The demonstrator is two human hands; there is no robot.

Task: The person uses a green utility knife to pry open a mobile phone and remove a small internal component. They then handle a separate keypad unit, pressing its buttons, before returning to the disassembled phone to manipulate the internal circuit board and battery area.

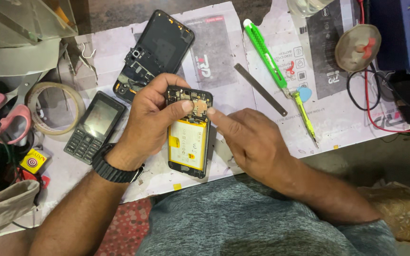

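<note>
Over the paper-covered bench point(243, 66), the left hand point(150, 118) grips an opened smartphone point(189, 132) by its top edge, yellow battery showing. Fingers curled, holding nothing, the right hand point(250, 137) touches its circuit board with one fingertip. Behind lie a black back cover point(160, 47), a grey keypad phone point(95, 127) and a green screwdriver point(271, 61); a small yellow box point(32, 161) sits far left.

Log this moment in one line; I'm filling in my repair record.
left hand: holds opened phone | right hand: fingertip on its top edge | battery: in place | screwdriver: lying untouched
</note>
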